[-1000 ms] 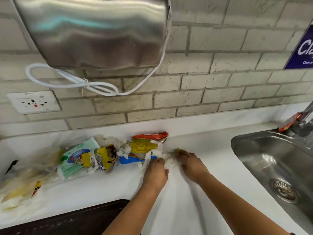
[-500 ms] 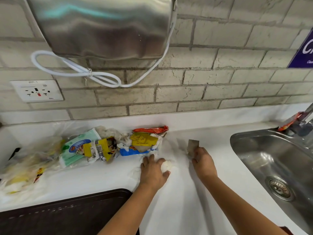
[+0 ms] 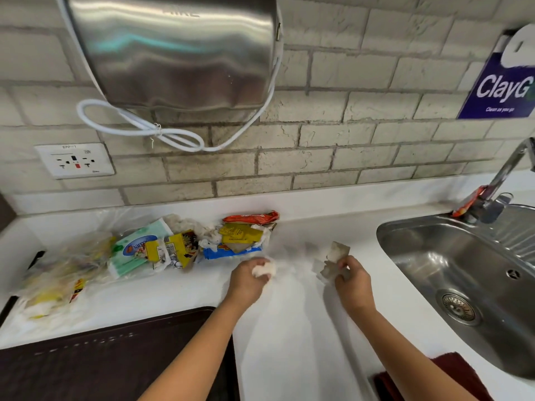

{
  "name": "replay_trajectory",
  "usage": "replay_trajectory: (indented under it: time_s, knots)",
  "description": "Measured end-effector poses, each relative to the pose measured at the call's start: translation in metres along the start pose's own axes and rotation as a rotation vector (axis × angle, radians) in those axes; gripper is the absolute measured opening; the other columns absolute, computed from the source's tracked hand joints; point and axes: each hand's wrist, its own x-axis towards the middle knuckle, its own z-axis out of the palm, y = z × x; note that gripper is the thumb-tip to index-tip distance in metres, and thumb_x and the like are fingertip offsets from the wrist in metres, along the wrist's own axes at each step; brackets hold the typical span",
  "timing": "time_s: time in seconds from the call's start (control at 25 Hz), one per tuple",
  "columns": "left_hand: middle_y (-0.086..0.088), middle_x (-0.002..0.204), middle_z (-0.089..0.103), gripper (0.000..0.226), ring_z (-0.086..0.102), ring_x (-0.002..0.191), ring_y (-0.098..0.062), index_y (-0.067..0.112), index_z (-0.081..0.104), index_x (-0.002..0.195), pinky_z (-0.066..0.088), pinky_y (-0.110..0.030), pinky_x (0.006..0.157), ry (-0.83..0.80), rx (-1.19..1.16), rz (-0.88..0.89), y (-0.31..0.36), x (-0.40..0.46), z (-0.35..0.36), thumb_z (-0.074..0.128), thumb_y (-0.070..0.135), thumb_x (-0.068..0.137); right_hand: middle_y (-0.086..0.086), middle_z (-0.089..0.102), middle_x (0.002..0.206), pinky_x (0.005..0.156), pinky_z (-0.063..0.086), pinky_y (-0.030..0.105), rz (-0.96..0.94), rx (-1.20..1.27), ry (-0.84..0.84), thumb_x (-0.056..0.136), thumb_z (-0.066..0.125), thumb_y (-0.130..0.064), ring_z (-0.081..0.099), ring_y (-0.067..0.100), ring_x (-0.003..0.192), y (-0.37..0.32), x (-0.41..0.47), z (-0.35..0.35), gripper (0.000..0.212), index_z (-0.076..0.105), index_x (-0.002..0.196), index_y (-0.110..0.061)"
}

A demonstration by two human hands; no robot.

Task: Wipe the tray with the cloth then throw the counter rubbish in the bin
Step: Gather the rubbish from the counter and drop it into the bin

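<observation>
Since earlier our hands split apart: left hand (image 3: 251, 280) grips a white tissue wad (image 3: 263, 269), right hand (image 3: 351, 280) pinches a crumpled wrapper (image 3: 334, 256). Remaining rubbish (image 3: 185, 246) sits at 10 o'clock on the counter (image 3: 304, 328); light, crinkly, so we'd bunch it by handfuls.

blue wall sign (image 3: 500, 91) reads "clayg", "clean as you go".

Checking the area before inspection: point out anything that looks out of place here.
A red wrapper is wedged at the base of the tap, apart from the rubbish pile by the wall. The hand dryer cable hangs looped, not plugged into the socket.
</observation>
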Motion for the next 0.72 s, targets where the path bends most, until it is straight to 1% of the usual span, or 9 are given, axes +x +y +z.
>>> replay_trajectory:
  time_s: [0.08,0.16,0.2,0.28,0.36,0.44,0.48,0.6,0.72]
  knots:
    - [-0.012,0.116,0.06,0.031,0.056,0.097,-0.021,0.012,0.056,0.118,0.045,-0.026,0.077,-0.014,-0.437,-0.075,0.017,-0.001,-0.01,0.055,0.0,0.089,0.001,0.068,0.091,0.055,0.042,0.024,0.05,0.098,0.004,0.073,0.035,0.018,0.063,0.025,0.077,-0.005,-0.008,-0.005,0.038,0.044,0.075,-0.019]
    - [-0.009,0.118,0.057,0.032,0.054,0.103,-0.024,0.02,0.057,0.107,0.044,-0.032,0.085,0.021,-0.607,-0.075,0.018,0.006,-0.019,0.049,-0.006,0.089,0.001,0.068,0.089,0.045,0.04,0.019,0.076,0.123,0.013,0.076,0.036,0.017,0.061,0.024,0.069,-0.011,-0.016,-0.009,0.031,0.046,0.079,-0.012]
    - [-0.008,0.12,0.055,0.036,0.053,0.104,-0.024,0.022,0.058,0.101,0.044,-0.029,0.083,0.028,-0.49,-0.042,0.013,0.008,-0.024,0.048,-0.01,0.087,0.0,0.067,0.087,0.041,0.039,0.017,0.081,0.121,0.011,0.077,0.037,0.017,0.059,0.021,0.063,-0.013,-0.021,-0.01,0.029,0.047,0.081,-0.01]
    - [-0.009,0.13,0.049,0.038,0.051,0.109,-0.023,0.023,0.061,0.099,0.044,-0.021,0.079,-0.003,0.011,0.033,0.0,0.007,-0.031,0.049,-0.01,0.083,0.002,0.068,0.09,0.041,0.039,0.019,0.081,0.122,-0.004,0.077,0.037,0.016,0.059,0.022,0.059,-0.015,-0.029,-0.01,0.029,0.047,0.082,-0.011]
    - [-0.009,0.141,0.039,0.034,0.045,0.124,-0.023,0.024,0.061,0.114,0.039,-0.022,0.094,-0.13,0.443,0.059,-0.012,0.002,-0.034,0.057,0.007,0.085,0.001,0.067,0.089,0.043,0.038,0.021,0.068,0.13,-0.029,0.076,0.034,0.017,0.065,0.017,0.065,-0.017,-0.037,-0.011,0.032,0.047,0.081,-0.012]
    - [-0.005,0.145,0.028,0.049,0.037,0.133,-0.022,0.025,0.05,0.131,0.033,-0.025,0.106,-0.287,0.719,0.066,-0.017,-0.003,-0.034,0.065,0.026,0.083,-0.007,0.059,0.076,0.041,0.034,0.014,0.056,0.127,-0.034,0.076,0.034,0.02,0.058,-0.001,0.056,-0.027,-0.047,-0.013,0.032,0.047,0.081,-0.008]
    - [-0.005,0.146,0.027,0.054,0.036,0.133,-0.023,0.025,0.047,0.135,0.032,-0.027,0.107,-0.328,0.811,0.079,-0.015,-0.005,-0.033,0.064,0.026,0.084,-0.01,0.055,0.071,0.04,0.032,0.011,0.051,0.138,-0.033,0.076,0.034,0.021,0.054,-0.004,0.052,-0.032,-0.052,-0.015,0.031,0.048,0.082,-0.006]
    - [-0.009,0.139,0.041,0.043,0.045,0.125,-0.024,0.019,0.053,0.13,0.035,-0.025,0.102,-0.259,0.824,0.114,-0.004,-0.014,-0.026,0.058,0.011,0.088,-0.013,0.054,0.067,0.041,0.033,0.006,0.046,0.198,-0.02,0.077,0.036,0.021,0.053,-0.006,0.05,-0.041,-0.068,-0.027,0.029,0.049,0.082,-0.004]
    - [-0.007,0.13,0.056,0.041,0.053,0.118,-0.022,0.013,0.058,0.126,0.038,-0.019,0.09,-0.127,0.476,0.122,0.02,-0.041,-0.014,0.061,0.006,0.086,-0.008,0.052,0.064,0.044,0.034,0.007,0.025,0.208,0.034,0.077,0.043,0.016,0.048,-0.002,0.046,-0.041,-0.081,-0.047,0.031,0.051,0.078,-0.014]
